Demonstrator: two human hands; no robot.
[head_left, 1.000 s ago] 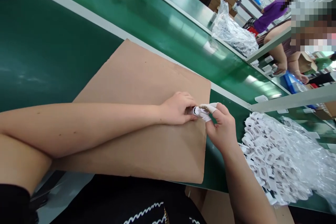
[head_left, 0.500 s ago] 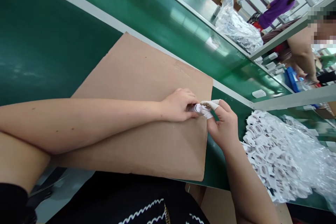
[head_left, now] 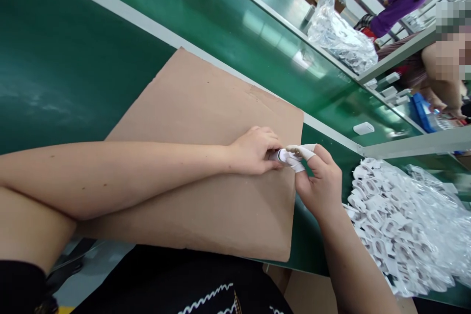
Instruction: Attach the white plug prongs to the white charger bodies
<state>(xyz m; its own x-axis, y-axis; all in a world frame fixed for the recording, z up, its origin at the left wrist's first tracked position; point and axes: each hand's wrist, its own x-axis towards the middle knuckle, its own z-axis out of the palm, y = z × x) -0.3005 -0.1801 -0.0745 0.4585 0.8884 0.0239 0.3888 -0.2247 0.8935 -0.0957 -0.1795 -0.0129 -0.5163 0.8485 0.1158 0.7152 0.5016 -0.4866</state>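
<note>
My left hand (head_left: 254,150) rests on a brown cardboard sheet (head_left: 206,122) with its fingers curled round a small white part (head_left: 280,156). My right hand (head_left: 321,182) meets it from the right. Its thumb and forefinger wear white finger cots and pinch the same white part. Both forearms lie across the near side of the cardboard. How the part is shaped between the fingers is mostly hidden.
A heap of small white parts in clear bags (head_left: 401,216) lies to the right on the green bench (head_left: 73,73). A lone white block (head_left: 363,128) sits on the conveyor belt. Farther off are a plastic bag (head_left: 338,34), cardboard boxes and other workers (head_left: 441,64).
Both hands keep pinching the white part at the same spot on the cardboard. Only the view has drifted slightly; the worker at the far right has shifted.
</note>
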